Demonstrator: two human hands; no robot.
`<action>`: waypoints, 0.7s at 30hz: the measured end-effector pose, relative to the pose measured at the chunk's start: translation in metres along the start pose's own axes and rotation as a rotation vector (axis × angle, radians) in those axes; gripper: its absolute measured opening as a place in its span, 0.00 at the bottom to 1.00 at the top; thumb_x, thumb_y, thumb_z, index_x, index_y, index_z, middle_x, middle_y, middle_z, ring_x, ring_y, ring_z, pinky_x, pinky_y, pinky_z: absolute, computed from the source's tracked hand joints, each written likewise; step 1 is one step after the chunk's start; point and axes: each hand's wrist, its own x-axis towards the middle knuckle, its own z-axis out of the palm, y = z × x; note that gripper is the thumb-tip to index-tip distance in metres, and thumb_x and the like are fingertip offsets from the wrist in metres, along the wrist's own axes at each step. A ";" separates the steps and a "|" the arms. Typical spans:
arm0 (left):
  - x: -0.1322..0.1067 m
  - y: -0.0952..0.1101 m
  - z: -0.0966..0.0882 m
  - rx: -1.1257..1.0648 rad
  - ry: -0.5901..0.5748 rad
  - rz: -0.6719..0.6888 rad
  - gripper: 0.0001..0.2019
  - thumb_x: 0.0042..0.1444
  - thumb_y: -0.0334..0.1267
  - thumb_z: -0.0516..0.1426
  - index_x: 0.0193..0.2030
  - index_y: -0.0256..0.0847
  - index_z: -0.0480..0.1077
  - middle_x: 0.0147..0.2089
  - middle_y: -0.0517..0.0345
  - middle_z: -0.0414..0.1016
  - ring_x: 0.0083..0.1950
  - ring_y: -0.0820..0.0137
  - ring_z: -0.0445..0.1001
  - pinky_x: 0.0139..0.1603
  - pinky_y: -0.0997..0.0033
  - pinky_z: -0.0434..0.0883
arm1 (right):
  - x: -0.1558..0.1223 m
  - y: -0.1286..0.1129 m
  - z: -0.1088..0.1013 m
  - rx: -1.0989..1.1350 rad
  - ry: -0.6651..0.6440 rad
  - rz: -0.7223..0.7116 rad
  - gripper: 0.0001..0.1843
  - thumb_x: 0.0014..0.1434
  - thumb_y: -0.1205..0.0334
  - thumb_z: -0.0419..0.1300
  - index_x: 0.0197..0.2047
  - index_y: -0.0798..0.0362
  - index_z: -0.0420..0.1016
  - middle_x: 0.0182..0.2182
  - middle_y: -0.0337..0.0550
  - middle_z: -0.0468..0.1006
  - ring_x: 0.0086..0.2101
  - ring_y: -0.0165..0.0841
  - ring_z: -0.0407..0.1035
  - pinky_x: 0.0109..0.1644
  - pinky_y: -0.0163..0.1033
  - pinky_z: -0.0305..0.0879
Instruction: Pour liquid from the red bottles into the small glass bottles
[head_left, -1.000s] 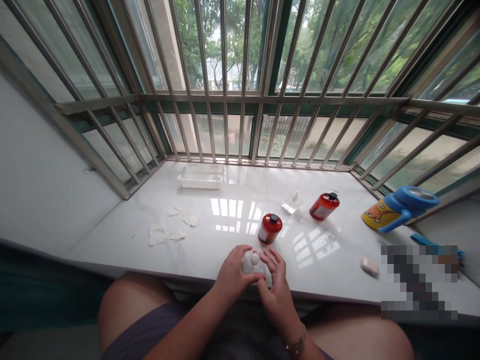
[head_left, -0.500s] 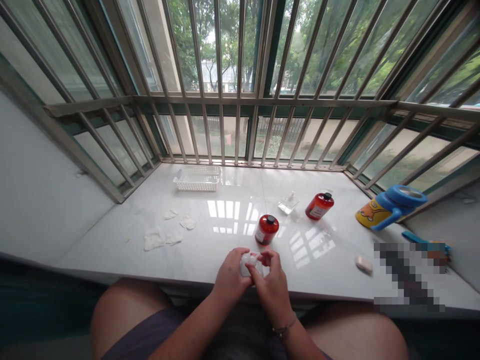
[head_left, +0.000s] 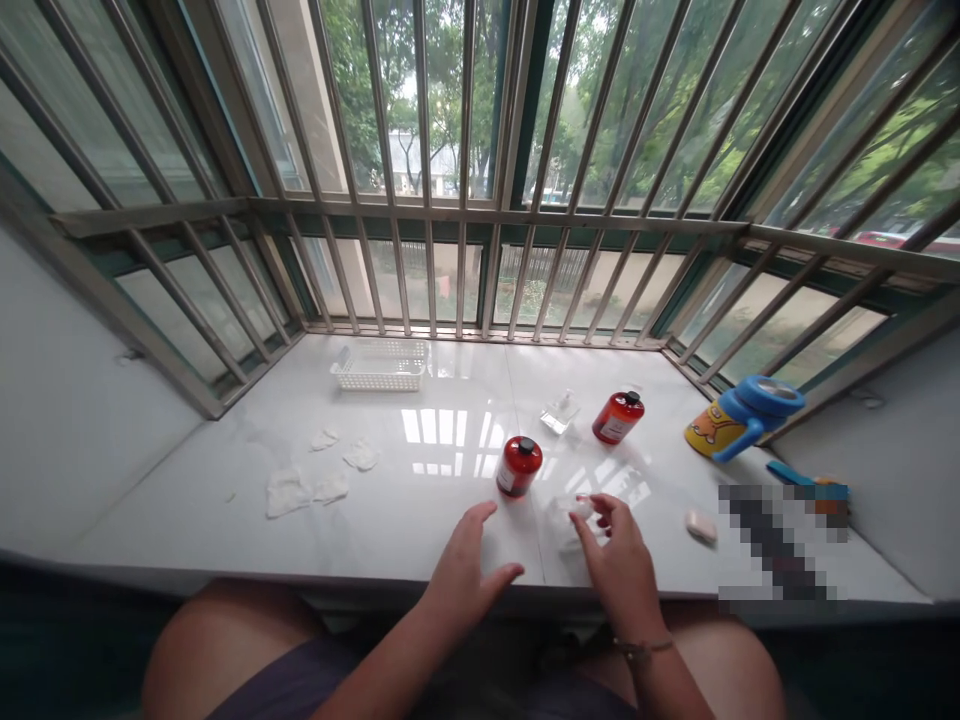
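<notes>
A small clear container (head_left: 564, 525), its exact shape blurred, is at the front part of the white tabletop. My right hand (head_left: 619, 555) has it by the upper part, between thumb and fingers. To the left, my left hand (head_left: 465, 565) is empty, with its thumb and fingers spread apart. Just beyond the hands a red bottle with a black cap (head_left: 519, 468) stands upright. Farther back are a clear bottle with a pump top (head_left: 559, 412) and a second red bottle (head_left: 619, 418).
A white perforated basket (head_left: 379, 380) sits near the barred window. Several crumpled white tissue pieces (head_left: 286, 494) lie at left. On the right are a blue and yellow mug (head_left: 739, 420), a pale soap-like lump (head_left: 701, 527) and a blue-handled item (head_left: 787, 474) beside a blurred patch.
My left hand has let go of the clear container and opened. My right hand has carried it to the right, away from the left hand. The view has shifted slightly.
</notes>
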 end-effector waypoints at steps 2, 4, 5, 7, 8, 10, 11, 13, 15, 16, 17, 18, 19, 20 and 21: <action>0.011 0.004 -0.003 -0.057 0.018 -0.054 0.33 0.63 0.42 0.66 0.72 0.47 0.62 0.73 0.43 0.68 0.75 0.51 0.69 0.74 0.39 0.71 | 0.023 0.021 -0.015 -0.134 0.031 -0.047 0.27 0.70 0.37 0.53 0.57 0.49 0.70 0.49 0.54 0.80 0.44 0.47 0.74 0.51 0.52 0.71; 0.028 0.009 -0.004 -0.108 0.025 -0.110 0.32 0.64 0.43 0.65 0.72 0.44 0.62 0.73 0.40 0.68 0.74 0.52 0.71 0.74 0.42 0.72 | 0.043 0.036 -0.027 -0.262 0.052 -0.120 0.27 0.71 0.40 0.50 0.61 0.51 0.68 0.52 0.58 0.79 0.49 0.52 0.73 0.56 0.57 0.70; 0.038 0.011 -0.003 -0.130 0.031 -0.139 0.34 0.63 0.44 0.66 0.73 0.43 0.61 0.73 0.39 0.68 0.74 0.52 0.71 0.73 0.43 0.72 | 0.051 0.041 -0.032 -0.319 0.065 -0.149 0.28 0.71 0.41 0.50 0.63 0.53 0.67 0.53 0.61 0.78 0.51 0.54 0.72 0.58 0.58 0.69; 0.057 0.015 0.000 -0.153 0.034 -0.176 0.38 0.61 0.44 0.67 0.74 0.40 0.59 0.74 0.35 0.67 0.74 0.50 0.71 0.73 0.44 0.72 | 0.064 0.044 -0.039 -0.418 0.109 -0.173 0.30 0.71 0.42 0.51 0.65 0.55 0.66 0.55 0.64 0.75 0.55 0.57 0.70 0.61 0.61 0.67; 0.066 0.018 0.002 -0.146 0.029 -0.175 0.40 0.60 0.44 0.69 0.75 0.40 0.58 0.74 0.34 0.68 0.74 0.49 0.71 0.73 0.43 0.72 | 0.070 0.043 -0.041 -0.449 0.135 -0.177 0.31 0.70 0.42 0.52 0.65 0.56 0.67 0.55 0.65 0.74 0.56 0.58 0.68 0.62 0.62 0.66; 0.080 0.024 0.006 -0.115 -0.006 -0.139 0.43 0.56 0.43 0.71 0.75 0.41 0.59 0.73 0.35 0.70 0.74 0.46 0.71 0.74 0.40 0.70 | 0.083 0.035 -0.044 -0.464 0.169 -0.203 0.30 0.70 0.43 0.53 0.65 0.57 0.67 0.55 0.66 0.74 0.59 0.58 0.67 0.64 0.62 0.64; 0.083 0.027 0.008 -0.109 -0.041 -0.113 0.43 0.55 0.43 0.72 0.75 0.42 0.60 0.73 0.36 0.71 0.74 0.46 0.72 0.74 0.39 0.69 | 0.091 0.029 -0.044 -0.450 0.166 -0.228 0.30 0.71 0.44 0.53 0.65 0.57 0.67 0.56 0.66 0.74 0.60 0.57 0.66 0.66 0.61 0.63; 0.085 0.032 0.010 -0.152 -0.134 -0.085 0.44 0.54 0.42 0.73 0.75 0.45 0.61 0.73 0.38 0.71 0.74 0.46 0.72 0.74 0.39 0.70 | 0.109 0.013 -0.043 -0.413 0.117 -0.270 0.29 0.71 0.45 0.53 0.66 0.56 0.66 0.58 0.65 0.74 0.60 0.54 0.67 0.66 0.57 0.64; 0.081 0.034 0.010 -0.233 -0.213 -0.100 0.42 0.55 0.43 0.73 0.74 0.46 0.62 0.74 0.39 0.70 0.74 0.47 0.72 0.73 0.41 0.73 | 0.134 -0.004 -0.038 -0.393 0.036 -0.252 0.30 0.72 0.45 0.53 0.68 0.57 0.64 0.58 0.64 0.74 0.57 0.52 0.70 0.63 0.52 0.67; 0.077 0.034 0.009 -0.262 -0.227 -0.116 0.40 0.56 0.43 0.72 0.73 0.46 0.64 0.74 0.38 0.71 0.74 0.48 0.72 0.72 0.42 0.74 | 0.149 -0.012 -0.035 -0.399 -0.024 -0.232 0.31 0.72 0.45 0.53 0.69 0.56 0.63 0.59 0.64 0.74 0.57 0.51 0.70 0.61 0.50 0.69; 0.073 0.033 0.008 -0.276 -0.222 -0.133 0.37 0.57 0.43 0.71 0.72 0.46 0.66 0.73 0.38 0.72 0.74 0.49 0.73 0.72 0.43 0.75 | 0.164 -0.020 -0.031 -0.418 -0.094 -0.212 0.32 0.73 0.46 0.52 0.71 0.57 0.61 0.62 0.64 0.73 0.59 0.51 0.70 0.60 0.49 0.69; 0.068 0.031 0.006 -0.272 -0.203 -0.145 0.33 0.58 0.43 0.71 0.69 0.45 0.69 0.71 0.39 0.74 0.72 0.50 0.75 0.71 0.43 0.75 | 0.180 -0.027 -0.026 -0.454 -0.184 -0.179 0.33 0.74 0.47 0.51 0.73 0.58 0.58 0.64 0.66 0.72 0.60 0.51 0.70 0.60 0.49 0.69; 0.064 0.029 0.003 -0.258 -0.178 -0.150 0.29 0.59 0.43 0.70 0.66 0.45 0.72 0.68 0.40 0.77 0.70 0.51 0.77 0.70 0.44 0.76 | 0.195 -0.034 -0.020 -0.499 -0.296 -0.146 0.35 0.75 0.47 0.50 0.76 0.60 0.54 0.65 0.67 0.71 0.62 0.50 0.69 0.60 0.48 0.68; 0.060 0.027 0.000 -0.240 -0.153 -0.150 0.24 0.61 0.43 0.69 0.62 0.44 0.74 0.65 0.42 0.80 0.67 0.52 0.79 0.70 0.44 0.77 | 0.211 -0.039 -0.014 -0.513 -0.358 -0.128 0.36 0.75 0.47 0.51 0.76 0.60 0.54 0.65 0.67 0.72 0.61 0.50 0.71 0.57 0.47 0.69; 0.057 0.024 -0.004 -0.221 -0.128 -0.145 0.19 0.62 0.44 0.67 0.59 0.44 0.76 0.62 0.43 0.82 0.65 0.54 0.81 0.69 0.45 0.78 | 0.225 -0.043 -0.008 -0.520 -0.404 -0.113 0.35 0.74 0.47 0.52 0.76 0.59 0.57 0.62 0.67 0.75 0.57 0.50 0.74 0.54 0.47 0.70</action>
